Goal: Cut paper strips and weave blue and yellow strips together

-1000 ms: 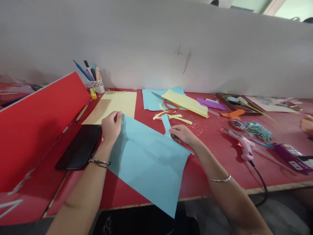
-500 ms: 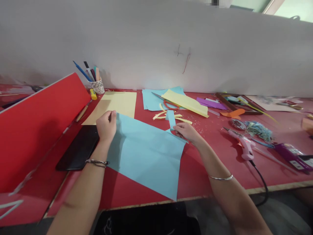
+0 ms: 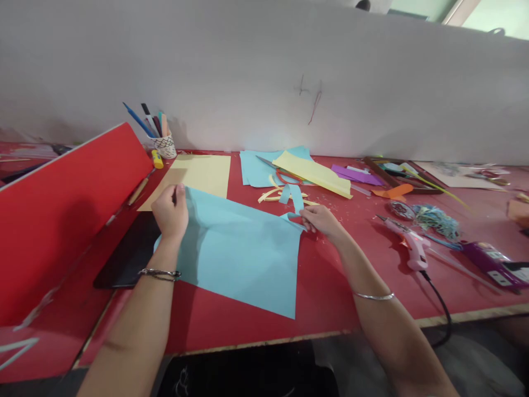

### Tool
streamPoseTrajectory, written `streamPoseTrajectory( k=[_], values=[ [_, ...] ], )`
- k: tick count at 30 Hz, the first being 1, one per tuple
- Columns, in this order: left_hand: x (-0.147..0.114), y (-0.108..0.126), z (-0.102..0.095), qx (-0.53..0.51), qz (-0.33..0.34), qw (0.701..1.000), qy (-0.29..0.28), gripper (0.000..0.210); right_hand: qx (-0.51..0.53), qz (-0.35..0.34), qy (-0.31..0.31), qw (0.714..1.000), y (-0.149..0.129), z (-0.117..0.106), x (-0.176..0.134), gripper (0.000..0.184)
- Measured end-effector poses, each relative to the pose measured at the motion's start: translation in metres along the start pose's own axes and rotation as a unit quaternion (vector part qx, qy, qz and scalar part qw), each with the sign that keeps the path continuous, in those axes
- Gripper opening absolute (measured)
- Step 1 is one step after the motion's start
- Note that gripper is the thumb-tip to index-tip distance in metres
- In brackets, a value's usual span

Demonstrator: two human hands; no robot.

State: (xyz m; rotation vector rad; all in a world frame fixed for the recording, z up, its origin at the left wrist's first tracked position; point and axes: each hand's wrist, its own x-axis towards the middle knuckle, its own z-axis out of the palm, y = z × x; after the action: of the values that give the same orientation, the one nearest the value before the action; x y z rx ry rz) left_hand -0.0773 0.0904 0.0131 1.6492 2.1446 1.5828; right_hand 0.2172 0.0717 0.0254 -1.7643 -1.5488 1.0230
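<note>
A large light-blue paper sheet (image 3: 239, 253) is stretched between my hands above the red table. My left hand (image 3: 170, 212) is closed on the sheet's upper left corner. My right hand (image 3: 320, 220) pinches a narrow blue paper strip (image 3: 295, 194) near the sheet's upper right corner; the strip curls up and over to the left. Whether those fingers also grip the sheet I cannot tell. Cut yellow paper strips (image 3: 269, 194) lie just behind the curl. Red-handled scissors (image 3: 287, 176) rest on more blue paper (image 3: 253, 168), partly under a folded yellow sheet (image 3: 316, 172).
At left are a red board (image 3: 82, 204), a black phone-like slab (image 3: 124, 256) and a pen cup (image 3: 165, 147). A cream sheet (image 3: 206, 171) lies behind my left hand. Rightward lie a pink glue gun (image 3: 413, 245), shredded blue strands (image 3: 436, 220) and a brown tray (image 3: 388, 179).
The sheet and my left hand have shifted left. My right hand has moved slightly right, and the strip it pinches now curls over more. The sheet's lower corner has risen a little.
</note>
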Motion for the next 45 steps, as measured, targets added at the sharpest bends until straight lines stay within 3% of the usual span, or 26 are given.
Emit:
streamPoseTrajectory(
  k=[33, 45],
  values=[
    [0.004, 0.003, -0.011, 0.028, -0.035, 0.998, 0.034, 0.028, 0.016, 0.036, 0.149, 0.988, 0.015, -0.019, 0.007, 0.026],
    [0.007, -0.001, -0.012, 0.057, -0.056, 0.995, 0.057, 0.029, 0.056, 0.010, 0.257, 0.965, 0.020, -0.027, 0.011, 0.021]
  ],
)
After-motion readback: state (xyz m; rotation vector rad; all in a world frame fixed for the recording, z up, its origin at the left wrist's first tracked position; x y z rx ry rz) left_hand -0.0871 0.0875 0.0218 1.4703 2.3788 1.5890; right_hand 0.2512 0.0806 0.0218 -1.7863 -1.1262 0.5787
